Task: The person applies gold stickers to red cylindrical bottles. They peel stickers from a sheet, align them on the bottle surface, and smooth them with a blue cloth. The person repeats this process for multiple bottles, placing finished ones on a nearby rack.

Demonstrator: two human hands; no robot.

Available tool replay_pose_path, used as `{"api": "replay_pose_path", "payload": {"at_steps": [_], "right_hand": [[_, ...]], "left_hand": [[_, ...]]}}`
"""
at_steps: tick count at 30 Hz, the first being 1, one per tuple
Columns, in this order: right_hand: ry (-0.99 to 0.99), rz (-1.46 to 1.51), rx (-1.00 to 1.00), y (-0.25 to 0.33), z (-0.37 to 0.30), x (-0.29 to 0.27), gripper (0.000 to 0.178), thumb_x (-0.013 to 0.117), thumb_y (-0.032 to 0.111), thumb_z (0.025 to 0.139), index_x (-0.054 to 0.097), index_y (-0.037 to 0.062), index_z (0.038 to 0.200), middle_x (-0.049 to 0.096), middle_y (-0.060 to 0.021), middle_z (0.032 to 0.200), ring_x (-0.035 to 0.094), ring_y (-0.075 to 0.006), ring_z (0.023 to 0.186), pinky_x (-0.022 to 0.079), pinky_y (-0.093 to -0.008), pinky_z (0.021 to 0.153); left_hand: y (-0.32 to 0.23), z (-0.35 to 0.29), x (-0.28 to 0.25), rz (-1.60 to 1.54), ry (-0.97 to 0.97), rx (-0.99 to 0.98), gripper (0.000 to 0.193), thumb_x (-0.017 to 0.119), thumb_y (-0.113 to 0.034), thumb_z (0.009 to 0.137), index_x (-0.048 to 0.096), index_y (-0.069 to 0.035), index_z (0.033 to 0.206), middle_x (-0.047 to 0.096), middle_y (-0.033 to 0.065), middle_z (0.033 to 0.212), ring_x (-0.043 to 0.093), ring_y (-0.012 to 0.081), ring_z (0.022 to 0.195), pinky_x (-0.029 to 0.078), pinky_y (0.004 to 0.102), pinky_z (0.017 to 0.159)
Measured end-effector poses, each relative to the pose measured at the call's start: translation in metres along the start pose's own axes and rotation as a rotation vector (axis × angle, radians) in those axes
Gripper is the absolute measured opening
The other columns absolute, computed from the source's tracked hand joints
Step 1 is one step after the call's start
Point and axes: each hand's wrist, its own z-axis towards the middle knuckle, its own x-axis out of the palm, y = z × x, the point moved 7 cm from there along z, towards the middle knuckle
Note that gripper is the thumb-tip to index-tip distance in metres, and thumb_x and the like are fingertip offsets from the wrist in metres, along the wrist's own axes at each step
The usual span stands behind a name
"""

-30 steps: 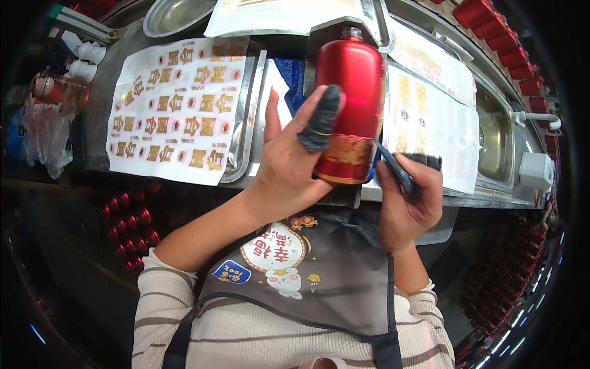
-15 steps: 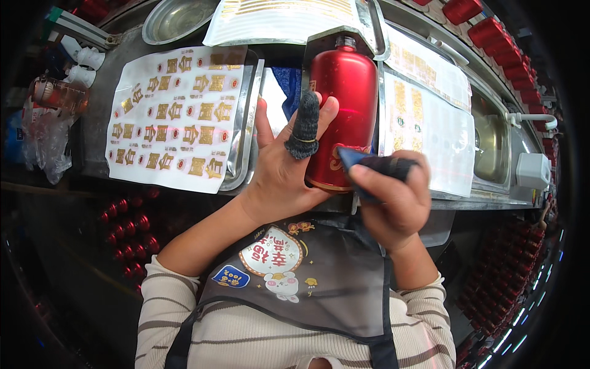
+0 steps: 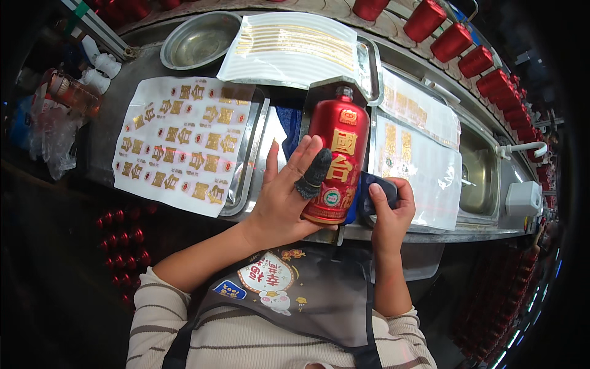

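Where the worktop [image 3: 101,144] meets the wearer's reach, one red bottle [image 3: 340,154], neck pointing away from the body, gold characters and a gold emblem on its front, a small round green-and-white mark near the base. It lies before an angular metal frame [image 3: 361,90]; whether it bears on that frame cannot be told.

Left hand [image 3: 283,200]: spread against the bottle's left side, thumb at the base, holding it; one finger wears a black cover [image 3: 314,175] and crosses the bottle's front.

Right hand [image 3: 394,212]: just beside the bottle's lower right side, closed on a dark flat piece [image 3: 372,192], thumb on top, the piece's outline partly hidden by the fingers.

To the left: one white sheet [image 3: 175,138] of gold characters and small red ovals, over a metal tray [image 3: 256,132].

Beyond: one round metal bowl [image 3: 203,40]; beside it, one pale sheet [image 3: 295,46] with long gold stripes.

To the right: pale sheets [image 3: 433,190] with gold patterns; one sink [image 3: 479,175] with a white tap [image 3: 525,149]; one white container [image 3: 523,198].

Far left: one crumpled clear bag [image 3: 56,141].

Upper right: a row of red vessels [image 3: 424,20].

Worn: one dark apron [image 3: 332,283] with cartoon print.
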Motion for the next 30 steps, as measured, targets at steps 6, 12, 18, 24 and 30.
{"api": "replay_pose_path", "payload": {"at_steps": [6, 12, 18, 24, 30], "right_hand": [[0.016, 0.044, -0.061, 0.003, -0.001, -0.002, 0.021, 0.074, 0.006, 0.090, 0.062, 0.0021, 0.106, 0.060, -0.0010, 0.097, 0.057, -0.0092, 0.089, 0.047, -0.0218, 0.082], [0.203, 0.168, 0.000, 0.001, 0.015, -0.016, 0.010, 0.060, 0.007, 0.092, 0.063, 0.0006, 0.098, 0.059, -0.0036, 0.091, 0.058, -0.0115, 0.082, 0.047, -0.0235, 0.078], [0.352, -0.396, -0.251, 0.015, -0.025, 0.018, 0.084, 0.079, 0.007, 0.070, 0.044, 0.0033, 0.146, 0.058, -0.0114, 0.123, 0.057, -0.0091, 0.086, 0.038, -0.0181, 0.061], [0.328, -0.465, -0.403, 0.011, -0.026, 0.060, 0.104, 0.084, -0.007, 0.069, 0.025, 0.0093, 0.154, 0.045, -0.0152, 0.138, 0.058, -0.0241, 0.118, 0.059, -0.0331, 0.089], [0.383, -0.402, -0.452, 0.036, -0.061, 0.059, 0.102, 0.085, -0.005, 0.070, 0.028, 0.0063, 0.154, 0.042, -0.0135, 0.146, 0.060, -0.0252, 0.121, 0.058, -0.0320, 0.092]], "left_hand": [[0.019, 0.006, -0.010, -0.027, 0.066, -0.007, 0.096, 0.055, -0.083, 0.077, 0.050, -0.018, 0.148, 0.021, 0.0232, 0.164, 0.026, 0.0402, 0.150, 0.005, 0.0679, 0.115], [0.053, 0.054, -0.017, -0.134, -0.308, -0.119, 0.052, 0.054, -0.050, 0.100, 0.066, -0.002, 0.085, 0.042, 0.0312, 0.149, 0.033, 0.0436, 0.145, 0.007, 0.0692, 0.114], [0.074, 0.067, -0.049, -0.344, -0.701, -0.388, 0.044, 0.059, -0.034, 0.098, 0.062, 0.000, 0.070, 0.063, 0.0200, 0.069, 0.064, 0.0374, 0.065, 0.049, 0.0416, 0.060], [0.092, 0.111, 0.014, -0.531, -0.179, -0.503, 0.057, 0.048, -0.046, 0.098, 0.060, 0.008, 0.110, 0.065, 0.0328, 0.112, 0.063, 0.0466, 0.107, 0.049, 0.0480, 0.097], [0.085, 0.096, -0.010, -0.545, -0.126, -0.564, 0.044, 0.055, -0.038, 0.097, 0.064, 0.005, 0.106, 0.069, 0.0272, 0.104, 0.067, 0.0423, 0.100, 0.051, 0.0440, 0.089]]}}
